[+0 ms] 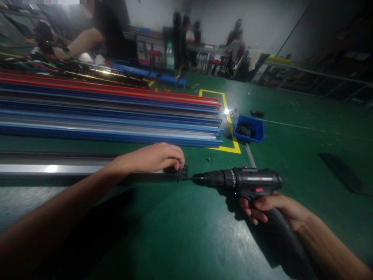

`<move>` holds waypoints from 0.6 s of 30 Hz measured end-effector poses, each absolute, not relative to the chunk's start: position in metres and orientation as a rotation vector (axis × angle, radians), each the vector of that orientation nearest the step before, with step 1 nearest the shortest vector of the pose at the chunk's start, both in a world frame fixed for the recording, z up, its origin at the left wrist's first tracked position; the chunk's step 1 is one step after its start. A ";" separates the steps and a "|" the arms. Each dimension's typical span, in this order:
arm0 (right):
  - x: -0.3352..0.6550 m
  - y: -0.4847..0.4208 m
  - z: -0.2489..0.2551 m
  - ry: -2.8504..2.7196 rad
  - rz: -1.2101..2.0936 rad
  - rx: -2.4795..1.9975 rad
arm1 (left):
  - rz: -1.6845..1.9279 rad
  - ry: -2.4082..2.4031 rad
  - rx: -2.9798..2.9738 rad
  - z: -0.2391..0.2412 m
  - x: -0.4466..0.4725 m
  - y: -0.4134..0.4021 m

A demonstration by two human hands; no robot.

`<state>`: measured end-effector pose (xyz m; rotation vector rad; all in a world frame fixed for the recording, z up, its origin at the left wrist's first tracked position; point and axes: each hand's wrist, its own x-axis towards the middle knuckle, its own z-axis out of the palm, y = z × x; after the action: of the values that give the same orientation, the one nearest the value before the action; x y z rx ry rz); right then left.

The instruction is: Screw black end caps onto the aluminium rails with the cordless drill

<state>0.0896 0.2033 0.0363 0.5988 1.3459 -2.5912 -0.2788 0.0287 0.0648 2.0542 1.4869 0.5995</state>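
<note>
My right hand (272, 210) is wrapped round the grip of a black cordless drill (247, 181) that lies level, its bit pointing left into a small black bracket (182, 173). That bracket sits at the end of a long dark metal rail (58, 171) lying on the green floor. My left hand (159, 157) rests on the rail's end with its fingers curled down, pinching the bracket right beside the drill bit.
A stack of long blue, red and grey rails (116, 112) lies behind. A blue bin (249, 128) of small dark parts stands by yellow floor tape (230, 128). A loose screw (208, 159) lies on the floor. Other people sit at benches far back.
</note>
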 end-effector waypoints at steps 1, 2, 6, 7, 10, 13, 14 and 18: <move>0.089 0.203 0.036 1.344 -2.589 0.602 | 0.602 1.488 2.059 0.065 -0.279 0.029; 0.089 0.204 0.036 1.341 -2.585 0.608 | 0.600 1.490 2.064 0.064 -0.279 0.029; 0.090 0.204 0.037 1.317 -2.583 0.612 | 0.583 1.492 2.071 0.064 -0.280 0.029; 0.090 0.204 0.037 1.312 -2.586 0.611 | 0.583 1.490 2.071 0.063 -0.280 0.029; 0.090 0.204 0.037 1.304 -2.588 0.605 | 0.587 1.491 2.070 0.063 -0.280 0.029; 0.090 0.205 0.037 1.309 -2.586 0.591 | 0.587 1.500 2.063 0.064 -0.280 0.029; 0.090 0.205 0.036 1.312 -2.584 0.591 | 0.589 1.501 2.060 0.065 -0.280 0.029; 0.090 0.205 0.037 1.322 -2.583 0.581 | 0.589 1.490 2.053 0.066 -0.279 0.029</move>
<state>0.0896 0.2049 0.0369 0.5812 1.3220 -2.5835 -0.2792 0.0295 0.0657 2.0534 1.4897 0.5890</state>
